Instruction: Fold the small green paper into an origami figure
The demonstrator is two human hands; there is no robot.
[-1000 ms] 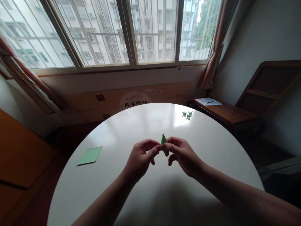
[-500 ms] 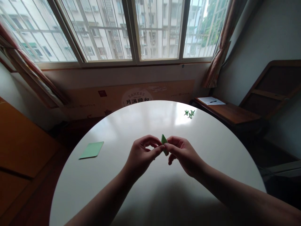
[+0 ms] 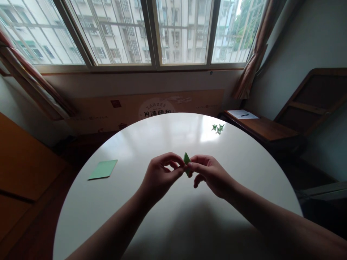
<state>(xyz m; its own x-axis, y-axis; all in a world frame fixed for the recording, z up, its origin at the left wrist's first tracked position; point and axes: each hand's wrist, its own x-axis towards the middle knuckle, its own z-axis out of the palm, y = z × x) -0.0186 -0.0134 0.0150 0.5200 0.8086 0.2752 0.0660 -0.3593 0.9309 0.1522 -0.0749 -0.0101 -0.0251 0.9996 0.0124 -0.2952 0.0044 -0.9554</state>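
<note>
A small folded green paper piece (image 3: 186, 159) is held above the middle of a round white table (image 3: 244, 169). My left hand (image 3: 159, 177) pinches its left side with thumb and fingers. My right hand (image 3: 210, 173) pinches its right side, the other fingers curled under. Only the pointed top of the paper shows between the fingertips. A flat green paper sheet (image 3: 103, 169) lies on the table to the left, well apart from both hands.
Small green folded paper figures (image 3: 218, 128) sit near the table's far right edge. A wooden side table (image 3: 265, 128) with white paper and a pen (image 3: 242, 114) stands at the right. A large window and curtains are behind; a cardboard panel (image 3: 151, 108) leans under it.
Both hands stay pinched on the folded paper with only small finger shifts. The view has tilted slightly, so everything sits a little higher in the picture.
</note>
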